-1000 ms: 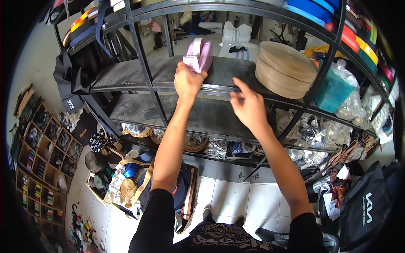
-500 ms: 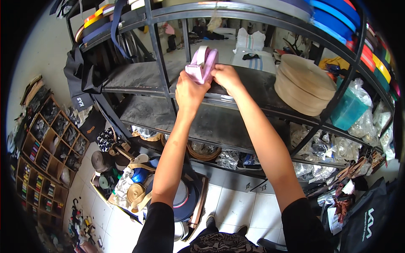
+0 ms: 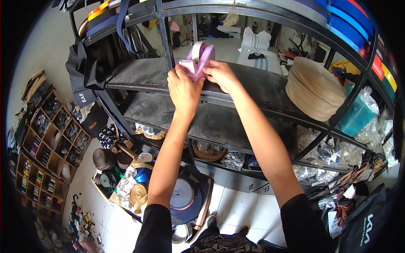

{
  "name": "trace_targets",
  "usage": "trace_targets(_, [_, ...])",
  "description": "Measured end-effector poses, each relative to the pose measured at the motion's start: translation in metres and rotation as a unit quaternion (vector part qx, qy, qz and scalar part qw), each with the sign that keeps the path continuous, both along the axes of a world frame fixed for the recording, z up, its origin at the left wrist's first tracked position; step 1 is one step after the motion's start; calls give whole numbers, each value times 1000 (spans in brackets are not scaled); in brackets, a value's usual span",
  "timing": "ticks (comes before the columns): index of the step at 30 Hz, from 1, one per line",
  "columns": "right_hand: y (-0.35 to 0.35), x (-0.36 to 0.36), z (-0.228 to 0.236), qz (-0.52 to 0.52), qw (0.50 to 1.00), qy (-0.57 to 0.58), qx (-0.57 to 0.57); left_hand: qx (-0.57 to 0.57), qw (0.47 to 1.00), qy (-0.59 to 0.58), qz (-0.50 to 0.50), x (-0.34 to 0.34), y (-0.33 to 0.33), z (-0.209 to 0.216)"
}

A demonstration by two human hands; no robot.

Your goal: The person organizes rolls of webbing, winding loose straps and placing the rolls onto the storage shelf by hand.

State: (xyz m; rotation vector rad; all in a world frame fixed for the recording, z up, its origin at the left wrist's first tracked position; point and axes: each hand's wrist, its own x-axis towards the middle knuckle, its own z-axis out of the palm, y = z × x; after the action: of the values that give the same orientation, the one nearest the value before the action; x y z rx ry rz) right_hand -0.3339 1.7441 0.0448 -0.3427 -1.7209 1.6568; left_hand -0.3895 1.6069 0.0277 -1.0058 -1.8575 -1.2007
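Observation:
Both my hands hold a small bundle of lilac ribbon rolls (image 3: 207, 57) above the black metal shelf (image 3: 141, 75). A paler whitish band curves over its left part. My left hand (image 3: 184, 87) grips the bundle from the near left, its fingers bent against the ribbon. From the right, my right hand (image 3: 221, 75) pinches the near lower edge. My fingers partly hide the underside of the bundle, so I cannot tell whether it touches the shelf.
Stacked beige webbing rolls (image 3: 314, 90) stand on the shelf's right, beside a teal plastic bin (image 3: 357, 114). A black upright (image 3: 164, 36) rises just left of my hands. Coloured rolls (image 3: 348, 21) lie overhead. Below, a crate (image 3: 103, 192) holds more rolls.
My hands and the lilac rolls have shifted left along the shelf, closer to the upright. The whole view has turned slightly. Both hands keep their hold.

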Motion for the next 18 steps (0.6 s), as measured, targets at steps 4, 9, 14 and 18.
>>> trace_targets(4, [-8, -4, 0, 44, 999, 19, -16, 39, 999, 15, -7, -1, 2, -4])
trace_targets(9, [-8, -4, 2, 44, 998, 27, -46, 17, 1000, 8, -11, 0, 5, -1])
trace_targets(14, [5, -12, 1, 67, 997, 3, -25, -5, 995, 79, 61, -3, 18, -5])
trace_targets(18, [10, -16, 6, 72, 996, -22, -36, -8, 993, 87, 80, -5, 24, -6])
